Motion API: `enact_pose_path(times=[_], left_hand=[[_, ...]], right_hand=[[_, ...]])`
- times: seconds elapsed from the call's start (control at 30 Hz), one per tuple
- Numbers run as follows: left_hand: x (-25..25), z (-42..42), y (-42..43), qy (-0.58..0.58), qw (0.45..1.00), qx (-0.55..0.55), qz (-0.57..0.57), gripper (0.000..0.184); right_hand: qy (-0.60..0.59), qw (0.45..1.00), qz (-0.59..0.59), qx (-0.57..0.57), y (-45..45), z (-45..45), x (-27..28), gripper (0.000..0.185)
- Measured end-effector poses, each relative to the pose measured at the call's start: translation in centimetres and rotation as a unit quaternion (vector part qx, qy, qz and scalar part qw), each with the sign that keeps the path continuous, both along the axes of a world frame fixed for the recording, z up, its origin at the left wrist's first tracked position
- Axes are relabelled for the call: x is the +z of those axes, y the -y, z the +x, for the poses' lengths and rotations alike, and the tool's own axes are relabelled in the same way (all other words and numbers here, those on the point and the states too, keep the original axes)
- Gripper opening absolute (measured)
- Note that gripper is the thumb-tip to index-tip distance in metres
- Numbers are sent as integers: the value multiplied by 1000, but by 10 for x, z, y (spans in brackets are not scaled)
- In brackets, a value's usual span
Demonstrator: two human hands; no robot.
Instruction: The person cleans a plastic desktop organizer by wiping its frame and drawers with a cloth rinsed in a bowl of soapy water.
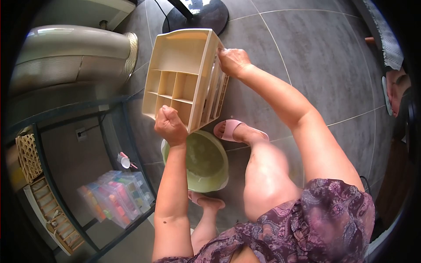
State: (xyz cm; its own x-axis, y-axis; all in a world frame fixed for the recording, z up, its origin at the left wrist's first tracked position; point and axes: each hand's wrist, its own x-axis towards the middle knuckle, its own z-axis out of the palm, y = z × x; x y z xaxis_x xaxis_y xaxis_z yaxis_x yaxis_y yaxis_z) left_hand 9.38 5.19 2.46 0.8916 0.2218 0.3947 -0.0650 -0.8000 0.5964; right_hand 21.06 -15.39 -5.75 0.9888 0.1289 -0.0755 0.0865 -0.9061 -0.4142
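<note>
At organizer (186,83) edges, both hands (234,61), floor (326,57) rightward

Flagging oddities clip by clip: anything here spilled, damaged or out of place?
Nothing stands out. The beige organizer, held by the left hand and right hand, shows no obvious damage; no clear spill surrounds the green basin.

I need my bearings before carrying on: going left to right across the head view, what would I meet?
Woven basket → clear plastic boxes → cream organizer → right hand → pale cloth near the right edge.
</note>
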Motion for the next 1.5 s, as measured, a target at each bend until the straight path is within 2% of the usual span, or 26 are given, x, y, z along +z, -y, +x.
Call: enact_pose_path(times=[0.2,0.37,0.4,0.47,0.53,0.6,0.63,0.67,0.73,0.8,0.83,0.87,0.93,1.03,1.17,1.27,1.3,1.43,1.5], left_hand=[[-3,1,-1,-9,1000,13,-7,31],[-4,2,-3,-7,1000,14,3,31],[-5,1,-3,-6,1000,12,6,30],[-6,1,-2,-4,1000,14,-7,30],[-6,2,-3,0,1000,14,-2,30],[-8,2,-5,4,1000,14,20,30],[-10,3,-7,11,1000,14,25,30],[-11,2,-8,6,1000,14,19,30],[-9,3,-6,0,1000,14,0,30],[-10,2,-7,11,1000,9,6,29],[-10,2,-7,10,1000,11,9,29],[-10,3,-6,11,1000,11,11,29],[-10,6,-6,17,1000,9,23,29],[-10,1,-5,5,1000,8,8,29],[-4,3,-1,5,1000,7,-3,29],[-8,3,-6,3,1000,14,14,29],[-8,4,-6,5,1000,13,12,29],[-9,2,-6,7,1000,13,0,29],[-8,4,-4,11,1000,9,-8,30]], right_hand=[[-43,998,4,37,-5,-7,8,21],[-97,986,74,116,-47,-77,11,23],[-94,983,86,129,-59,-90,0,18],[-200,954,86,205,-72,-115,-1,24],[-147,958,154,192,-72,-137,11,28],[-180,942,132,251,-54,-121,19,30],[-143,952,124,239,-57,-114,-10,28],[-154,962,122,187,-50,-103,0,28],[-76,970,205,109,-46,-97,-6,24],[-190,955,148,174,-55,-107,7,24],[-247,942,156,166,-64,-118,8,23],[-210,936,209,191,-64,-131,12,23],[-192,940,235,154,-74,-136,0,24],[-240,908,279,200,-74,-116,-18,28],[-249,872,283,313,-64,-94,-12,30],[-181,873,361,275,-54,-106,-28,33],[-193,884,363,225,-49,-114,-27,33],[-213,906,318,183,-46,-136,-14,36],[-159,922,297,189,-53,-143,-12,36]])
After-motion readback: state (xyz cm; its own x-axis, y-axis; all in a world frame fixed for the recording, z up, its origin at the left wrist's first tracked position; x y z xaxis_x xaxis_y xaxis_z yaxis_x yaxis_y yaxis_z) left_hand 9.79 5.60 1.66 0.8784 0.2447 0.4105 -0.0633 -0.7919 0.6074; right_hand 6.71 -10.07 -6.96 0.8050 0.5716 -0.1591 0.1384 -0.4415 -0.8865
